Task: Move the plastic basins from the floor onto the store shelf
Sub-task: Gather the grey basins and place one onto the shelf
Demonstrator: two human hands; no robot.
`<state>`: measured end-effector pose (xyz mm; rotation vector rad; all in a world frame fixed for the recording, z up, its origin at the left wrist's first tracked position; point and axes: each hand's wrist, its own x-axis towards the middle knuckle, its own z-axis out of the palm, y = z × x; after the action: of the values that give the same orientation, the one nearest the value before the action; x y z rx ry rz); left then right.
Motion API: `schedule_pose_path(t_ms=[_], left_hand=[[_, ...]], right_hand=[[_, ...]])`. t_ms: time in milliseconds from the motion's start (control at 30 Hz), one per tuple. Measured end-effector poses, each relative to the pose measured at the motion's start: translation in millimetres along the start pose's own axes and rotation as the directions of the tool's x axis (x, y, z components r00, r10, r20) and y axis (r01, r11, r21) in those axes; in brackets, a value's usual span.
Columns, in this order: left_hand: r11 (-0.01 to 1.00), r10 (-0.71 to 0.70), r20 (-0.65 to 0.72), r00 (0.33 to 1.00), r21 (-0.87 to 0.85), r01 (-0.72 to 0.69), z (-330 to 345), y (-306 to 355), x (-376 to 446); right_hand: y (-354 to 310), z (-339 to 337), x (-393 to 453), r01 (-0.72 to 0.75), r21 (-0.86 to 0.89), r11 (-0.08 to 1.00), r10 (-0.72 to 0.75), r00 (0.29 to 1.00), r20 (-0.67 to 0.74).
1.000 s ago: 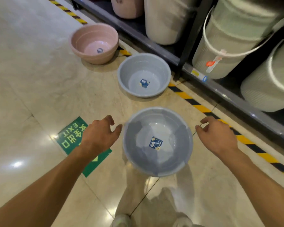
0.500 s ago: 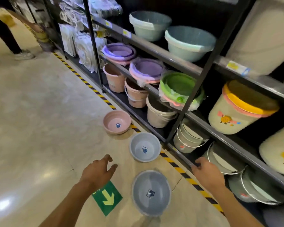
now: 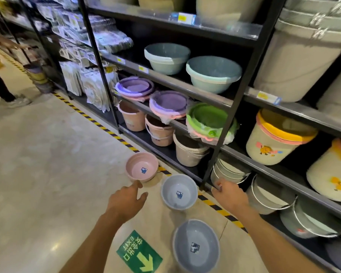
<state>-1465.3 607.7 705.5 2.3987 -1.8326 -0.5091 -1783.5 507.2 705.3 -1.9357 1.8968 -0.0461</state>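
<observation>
Now you are standing taller than a moment ago, both hands, left hand and right hand, released and empty, while three basins are still sitting on the floor beside the shelf.

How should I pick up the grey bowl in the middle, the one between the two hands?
Hold the middle grey basin by its rim, one hand on each side, coming down from above. It sits upright and open, and its rolled lip sticks out all round. The left hand and right hand are probably placed well for that.
</observation>
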Motion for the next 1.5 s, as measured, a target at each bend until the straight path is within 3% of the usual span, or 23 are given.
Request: schedule_pose_path(t_ms=[167, 367, 567, 800, 933, 1067, 1267, 1367, 1500], left_hand=[[0.992, 0.098, 0.094, 0.991, 0.072, -0.105, 7.0, -5.1, 59.1], [0.967, 0.193, 0.187, 0.963, 0.132, -0.219, 11.0, 4.0, 176.2], [0.946, 0.291, 0.238, 0.927, 0.075, -0.316, 36.4, 22.0, 276.7], [0.851, 0.503, 0.349, 0.791, -0.045, -0.522, 93.3, 15.6, 375.4], [0.829, 0.529, 0.394, 0.752, -0.05, -0.557, 159.4, -15.4, 438.3], [0.836, 0.497, 0.451, 0.741, -0.018, -0.549, 257.4, -65.6, 501.7], [0.823, 0.452, 0.46, 0.764, 0.116, -0.557, 446.8, -119.6, 568.7], [0.861, 0.411, 0.381, 0.829, 0.139, -0.49, 532.7, -129.8, 593.6], [0.871, 0.402, 0.299, 0.865, 0.166, -0.462, 611.3, -139.1, 631.3]], right_hand=[[1.7, 8.7, 46.0, -0.069, 0.04, 0.997, 0.069, 0.998, 0.008], [0.6, 21.7, 102.7, -0.252, 0.072, 0.965, 0.25, 0.968, 0.038], [-22.1, 31.2, 142.0, -0.364, 0.08, 0.928, 0.358, 0.931, 0.073], [-34.4, 78.6, 186.1, -0.589, 0.149, 0.794, 0.576, 0.808, 0.122], [-22.4, 155.1, 222.9, -0.683, 0.196, 0.704, 0.662, 0.73, 0.167], [9.8, 255.7, 266.4, -0.696, 0.177, 0.695, 0.672, 0.718, 0.183], [78.0, 447.6, 333.6, -0.674, 0.126, 0.728, 0.655, 0.738, 0.163], [112.9, 541.9, 371.5, -0.666, 0.12, 0.736, 0.659, 0.746, 0.098], [151.5, 635.1, 415.8, -0.638, 0.055, 0.768, 0.64, 0.768, -0.028]])
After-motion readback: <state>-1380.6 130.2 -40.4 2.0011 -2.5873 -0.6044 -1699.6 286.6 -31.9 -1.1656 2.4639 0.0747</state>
